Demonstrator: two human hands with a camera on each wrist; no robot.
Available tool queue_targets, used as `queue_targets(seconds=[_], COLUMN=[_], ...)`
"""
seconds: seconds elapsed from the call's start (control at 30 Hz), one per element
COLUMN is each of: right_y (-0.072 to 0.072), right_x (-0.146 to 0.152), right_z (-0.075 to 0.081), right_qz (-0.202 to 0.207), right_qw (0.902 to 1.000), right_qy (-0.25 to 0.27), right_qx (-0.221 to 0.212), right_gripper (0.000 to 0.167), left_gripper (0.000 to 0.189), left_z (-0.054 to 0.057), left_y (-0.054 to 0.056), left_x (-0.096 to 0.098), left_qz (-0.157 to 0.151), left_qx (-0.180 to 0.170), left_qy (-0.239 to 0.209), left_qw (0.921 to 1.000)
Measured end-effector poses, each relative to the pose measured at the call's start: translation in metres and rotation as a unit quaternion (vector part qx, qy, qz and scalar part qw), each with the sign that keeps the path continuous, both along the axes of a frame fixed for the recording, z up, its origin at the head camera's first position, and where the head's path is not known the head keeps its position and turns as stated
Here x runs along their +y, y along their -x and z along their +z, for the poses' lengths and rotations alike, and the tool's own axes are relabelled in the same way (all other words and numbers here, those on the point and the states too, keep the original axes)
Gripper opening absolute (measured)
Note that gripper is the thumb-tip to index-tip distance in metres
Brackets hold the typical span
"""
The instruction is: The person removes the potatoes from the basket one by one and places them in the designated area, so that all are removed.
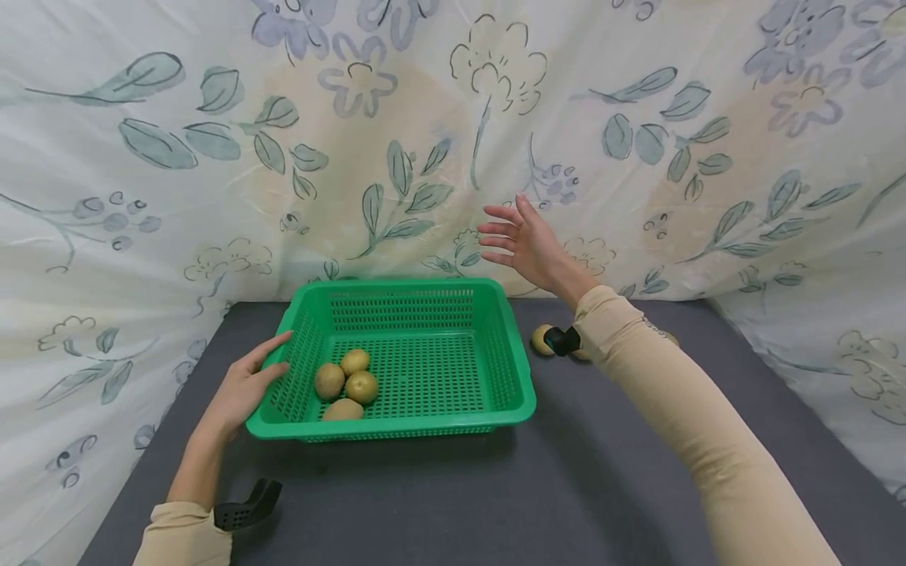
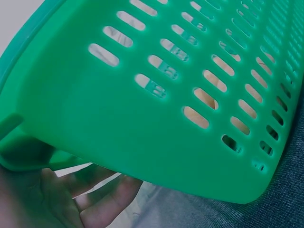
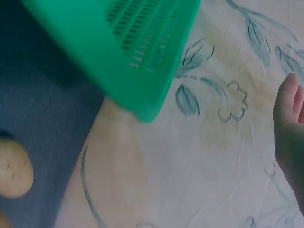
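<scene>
A green plastic basket (image 1: 418,428) with slotted walls stands on the dark table. Several potatoes (image 1: 362,387) lie together in its left part. At the basket's left side my left hand (image 1: 241,389) grips the rim, with thumb and index finger over the edge. From the left wrist view, the fingers (image 2: 111,202) show past the basket's slotted wall. My right hand (image 1: 524,244) is raised beyond the basket's far right corner, before the patterned cloth, fingers spread and holding nothing. In the right wrist view that hand (image 3: 290,123) shows only in part at the right edge.
To the right of the basket, potatoes (image 1: 542,339) lie on the dark tabletop (image 1: 439,495), some partly hidden by the right forearm. A floral cloth (image 1: 396,102) hangs behind the table and along both sides. Each wrist wears a black device (image 1: 249,507).
</scene>
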State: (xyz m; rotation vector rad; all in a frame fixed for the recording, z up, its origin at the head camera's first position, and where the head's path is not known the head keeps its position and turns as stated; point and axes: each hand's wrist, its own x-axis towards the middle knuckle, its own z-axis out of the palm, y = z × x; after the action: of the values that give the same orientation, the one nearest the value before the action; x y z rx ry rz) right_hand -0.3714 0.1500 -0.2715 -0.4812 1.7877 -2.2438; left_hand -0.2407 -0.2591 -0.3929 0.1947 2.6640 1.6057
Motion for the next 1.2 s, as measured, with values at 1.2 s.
queue_targets(seconds=[1.2], right_y=[0.019], right_x=[-0.107], right_z=[-0.063], right_qz=[0.163], right_qw=[0.9773], right_qy=[-0.066], right_qx=[-0.118], right_gripper=[0.068], left_gripper=[0.055], left_z=[0.001], left_y=[0.000], left_x=[0.000], left_qz=[0.002], left_qx=[0.003], left_qy=[-0.014], left_qw=[0.9999])
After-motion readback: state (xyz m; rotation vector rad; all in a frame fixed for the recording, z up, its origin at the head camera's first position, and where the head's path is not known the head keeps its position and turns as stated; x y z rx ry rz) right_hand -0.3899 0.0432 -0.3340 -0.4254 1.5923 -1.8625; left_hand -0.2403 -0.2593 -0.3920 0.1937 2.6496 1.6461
